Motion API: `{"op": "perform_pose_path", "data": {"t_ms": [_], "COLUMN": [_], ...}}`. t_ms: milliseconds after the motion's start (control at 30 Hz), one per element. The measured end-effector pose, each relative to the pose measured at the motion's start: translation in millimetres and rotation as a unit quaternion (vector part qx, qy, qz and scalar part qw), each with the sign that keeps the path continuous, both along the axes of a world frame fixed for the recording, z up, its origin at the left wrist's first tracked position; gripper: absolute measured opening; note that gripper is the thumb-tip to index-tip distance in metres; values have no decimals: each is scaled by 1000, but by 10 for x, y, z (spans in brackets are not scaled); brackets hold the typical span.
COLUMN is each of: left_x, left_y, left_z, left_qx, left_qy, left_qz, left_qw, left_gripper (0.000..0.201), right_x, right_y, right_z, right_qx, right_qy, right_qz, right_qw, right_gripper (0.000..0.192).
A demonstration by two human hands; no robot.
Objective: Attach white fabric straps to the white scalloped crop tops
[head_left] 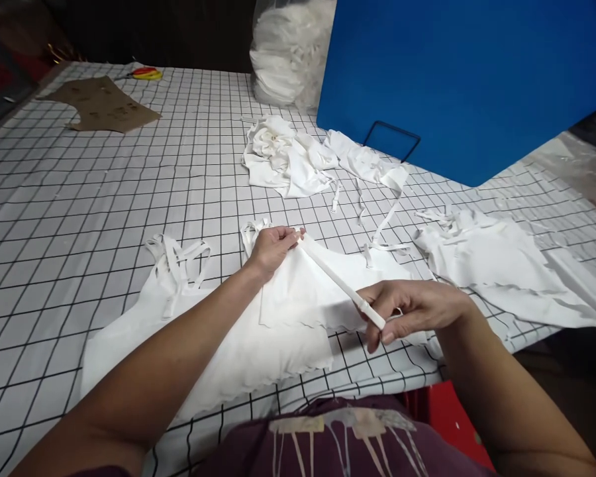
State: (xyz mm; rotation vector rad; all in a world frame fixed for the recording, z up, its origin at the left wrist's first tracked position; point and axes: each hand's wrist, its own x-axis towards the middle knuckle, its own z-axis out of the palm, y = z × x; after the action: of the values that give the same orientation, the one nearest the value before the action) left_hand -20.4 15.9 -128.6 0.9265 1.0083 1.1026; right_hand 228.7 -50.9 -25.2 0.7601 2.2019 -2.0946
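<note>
A white strap (335, 277) is stretched taut between my two hands, above a white garment piece (298, 295) lying on the gridded table. My left hand (272, 246) pinches the strap's far end near the top of the garment. My right hand (411, 310) grips its near end close to the table's front edge. A second white garment piece (213, 351) with looped straps lies under my left forearm.
More white garment pieces sit at right (501, 265) and in a crumpled heap (288, 156) at centre back. A blue board (457, 79) rises behind, beside a clear bag of white items (288, 50). A brown cardboard pattern (102, 103) and yellow-red scissors (146, 73) lie far left.
</note>
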Motion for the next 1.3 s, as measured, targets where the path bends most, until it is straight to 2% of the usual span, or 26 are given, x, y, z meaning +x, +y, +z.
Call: {"op": "perform_pose_path", "data": {"t_ms": [100, 233, 367, 533, 633, 733, 800, 867, 933, 1100, 1300], "left_x": [-10, -16, -16, -3, -52, -170, -242, -272, -252, -136, -106], "left_y": [10, -18, -85, -162, -179, -175, -170, -169, -172, -192, -222], "left_z": [-13, -48, -36, 110, 206, 266, 285, 290, 282, 243, 212], "left_qx": [6, 51, 102, 160, 196, 217, 217, 208, 200, 227, 193], "left_qy": [15, 75, 122, 154, 244, 394, 466, 494, 499, 506, 454], "left_qz": [-4, -20, -53, -93, -102, -126, -160, -188, -194, -162, -179], "left_qw": [1000, 996, 986, 971, 944, 884, 843, 823, 821, 816, 851], "left_gripper": [29, 32, 36, 21, 13, 18, 24, 27, 28, 25, 17], "right_x": [106, 105, -131, -438, -503, -508, -505, -506, -511, -510, -502], "right_y": [94, 348, 628, 745, 709, 667, 653, 647, 643, 633, 624], "right_z": [-79, -199, -361, -683, -814, -854, -862, -875, -894, -951, -954], "right_qx": [17, 60, 84, 35, 6, -18, -9, 16, 46, 103, 106], "right_qy": [14, 27, 31, 73, 68, 52, 59, 65, 59, 49, 60], "right_qz": [-52, -227, -333, -420, -440, -445, -438, -422, -407, -372, -369], "right_qw": [998, 972, 939, 904, 896, 894, 897, 904, 911, 921, 921], "right_gripper": [27, 34, 36, 38, 41, 42, 41, 39, 38, 33, 33]}}
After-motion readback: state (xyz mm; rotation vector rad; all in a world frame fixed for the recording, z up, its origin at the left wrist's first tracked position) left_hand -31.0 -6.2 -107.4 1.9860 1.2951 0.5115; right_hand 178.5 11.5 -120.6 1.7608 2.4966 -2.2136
